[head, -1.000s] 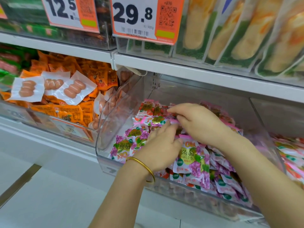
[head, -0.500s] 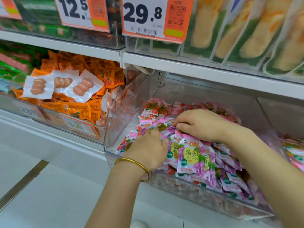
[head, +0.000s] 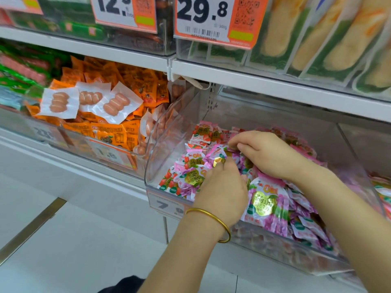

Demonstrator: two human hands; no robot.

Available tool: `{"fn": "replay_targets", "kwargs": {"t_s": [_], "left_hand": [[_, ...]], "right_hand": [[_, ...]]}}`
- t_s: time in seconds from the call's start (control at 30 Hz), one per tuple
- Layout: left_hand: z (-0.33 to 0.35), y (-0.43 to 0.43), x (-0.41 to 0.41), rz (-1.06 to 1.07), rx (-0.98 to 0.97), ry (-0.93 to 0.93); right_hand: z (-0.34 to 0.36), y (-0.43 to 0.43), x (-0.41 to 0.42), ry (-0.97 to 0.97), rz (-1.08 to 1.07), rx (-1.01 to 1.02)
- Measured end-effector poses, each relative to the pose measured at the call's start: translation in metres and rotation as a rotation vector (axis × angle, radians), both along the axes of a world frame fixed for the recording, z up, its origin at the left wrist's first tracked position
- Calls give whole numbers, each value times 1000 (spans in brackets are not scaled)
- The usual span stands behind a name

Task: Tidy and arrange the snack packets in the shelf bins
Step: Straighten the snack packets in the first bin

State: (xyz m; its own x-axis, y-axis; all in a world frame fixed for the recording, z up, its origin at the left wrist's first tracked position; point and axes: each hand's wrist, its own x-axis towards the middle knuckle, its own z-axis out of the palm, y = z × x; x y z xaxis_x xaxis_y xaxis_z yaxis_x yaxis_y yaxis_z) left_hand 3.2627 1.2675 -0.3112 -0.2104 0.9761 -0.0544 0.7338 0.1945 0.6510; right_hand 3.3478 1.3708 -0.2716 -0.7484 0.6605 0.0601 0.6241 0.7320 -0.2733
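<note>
Pinching: left hand [head: 222, 191] and right hand [head: 268, 155], fingers curled onto pink snack packets [head: 195, 160].
Clear shelf bin [head: 157, 149] holds the packets heaped, both hands mid-heap; gold bangle [head: 211, 214] on left wrist.

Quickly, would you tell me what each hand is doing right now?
Left hand: curled round pink snack packets.
Right hand: pinching pink snack packets in the same bin.

Three sausage packs [head: 91, 98] are lying on orange packets [head: 118, 134]. Two hands, left hand [head: 222, 187] and right hand [head: 268, 153], are reaching into one clear bin [head: 160, 144] of pink packets [head: 264, 201], too many to count.
</note>
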Motion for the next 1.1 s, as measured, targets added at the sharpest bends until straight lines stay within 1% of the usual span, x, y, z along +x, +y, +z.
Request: {"fn": "replay_targets", "kwargs": {"t_s": [0.1,0.2,0.27,0.3,0.37,0.43,0.53,0.6,0.67,0.77,0.8,0.93,1.03,1.1], "left_hand": [[1,0,-6,44,40,-2],[6,-1,-16,131,97,3],[8,0,-23,176,52,-36],[8,1,-27,179,19,-44],[9,3,-35,128,-22,-25],[9,3,-43,97,-16,34],[5,0,-55,118,5,205],[3,-5,-59,142,-113,316],[1,-6,-61,141,-194,344],[5,-7,-59,141,-177,313],[7,-7,-59,141,-173,296],[10,-7,-59,132,-135,190],[7,-7,-60,110,-89,100],[8,-10,-62,134,-25,29]], "right_hand": [[4,-13,6,96,-9,43],[6,-31,20,147,-29,76],[5,-42,30,172,-27,102],[4,-47,33,147,-10,106],[-4,-52,39,-6,46,140],[-17,-51,44,-137,54,171],[-24,-48,51,-135,35,178],[-21,-49,51,-144,41,187],[-17,-51,47,-119,46,196],[-13,-58,33,17,33,169],[-14,-60,27,31,38,166],[-22,-62,14,-48,68,175],[-25,-59,17,-23,61,142],[-25,-59,18,-18,62,122]]}}
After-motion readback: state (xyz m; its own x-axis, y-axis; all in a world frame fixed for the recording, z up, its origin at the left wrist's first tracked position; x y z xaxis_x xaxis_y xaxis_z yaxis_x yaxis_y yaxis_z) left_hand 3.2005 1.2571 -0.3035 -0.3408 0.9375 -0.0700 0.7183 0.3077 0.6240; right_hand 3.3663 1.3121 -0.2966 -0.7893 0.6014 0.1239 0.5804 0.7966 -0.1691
